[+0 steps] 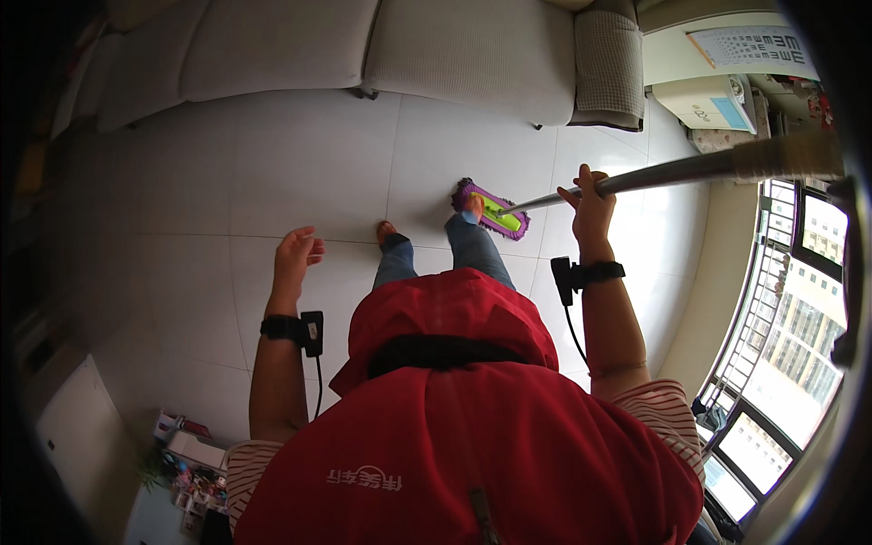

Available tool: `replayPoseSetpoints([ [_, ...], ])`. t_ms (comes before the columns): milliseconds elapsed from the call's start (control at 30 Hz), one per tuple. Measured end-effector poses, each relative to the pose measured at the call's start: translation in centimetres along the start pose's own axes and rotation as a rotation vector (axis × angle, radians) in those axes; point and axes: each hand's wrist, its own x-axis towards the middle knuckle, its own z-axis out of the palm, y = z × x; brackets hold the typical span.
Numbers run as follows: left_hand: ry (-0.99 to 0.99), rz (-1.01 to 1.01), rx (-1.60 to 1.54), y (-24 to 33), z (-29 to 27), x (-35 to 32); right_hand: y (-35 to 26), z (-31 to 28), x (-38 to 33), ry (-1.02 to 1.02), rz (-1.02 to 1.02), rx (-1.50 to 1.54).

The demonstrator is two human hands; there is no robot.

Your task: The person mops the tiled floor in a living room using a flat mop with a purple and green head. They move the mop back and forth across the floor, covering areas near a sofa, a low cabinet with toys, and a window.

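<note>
My right hand [592, 211] is closed loosely around the metal pole of a mop [672, 173], with some fingers sticking out from it. The pole slants from the upper right down to a flat mop head [510, 221] on the floor, which has a green plate and a purple fringe. One of my feet [474, 205] overlaps the plate's left part; whether it presses on it I cannot tell. Off to the left, my left hand [298, 258] hangs over the floor with its fingers bent and apart, and no object shows in it.
A long grey sofa [472, 54] runs along the far side, above pale floor tiles [309, 173]. Barred windows [772, 363] line the right. A white cabinet [82, 427] and a cluster of small items [195, 481] stand at the lower left.
</note>
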Motion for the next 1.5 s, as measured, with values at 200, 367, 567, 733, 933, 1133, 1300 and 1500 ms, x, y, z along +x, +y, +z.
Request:
replayPoseSetpoints([
  [200,0.123,-0.06,-0.137,0.1,-0.8,3.3,-1.1,-0.7,1.9,-0.07,0.048,-0.035],
  [367,0.158,-0.139,-0.226,-3.1,-1.4,3.7,-1.4,-0.2,3.0,-0.103,0.063,-0.049],
  [567,0.172,-0.225,-0.236,-5.8,-2.5,3.2,-2.0,-0.8,2.2,0.049,0.042,-0.065],
  [733,0.167,-0.226,-0.216,-7.2,-3.3,3.0,-2.4,-0.8,2.0,-0.152,0.116,-0.107],
  [933,0.291,-0.33,-0.202,-7.3,-2.9,4.5,-2.4,-0.8,1.9,-0.038,0.056,-0.065],
  [1133,0.12,-0.194,-0.208,-4.9,-1.3,6.0,-1.7,-1.6,0.2,-0.158,0.107,-0.075],
  [1300,0.143,-0.186,-0.254,-3.7,-0.3,7.0,-1.4,-1.9,-0.5,-0.061,0.044,-0.049],
  [1500,0.114,-0.247,-0.189,-4.8,-0.7,7.0,-1.3,-2.2,-0.6,-0.096,0.184,-0.128],
])
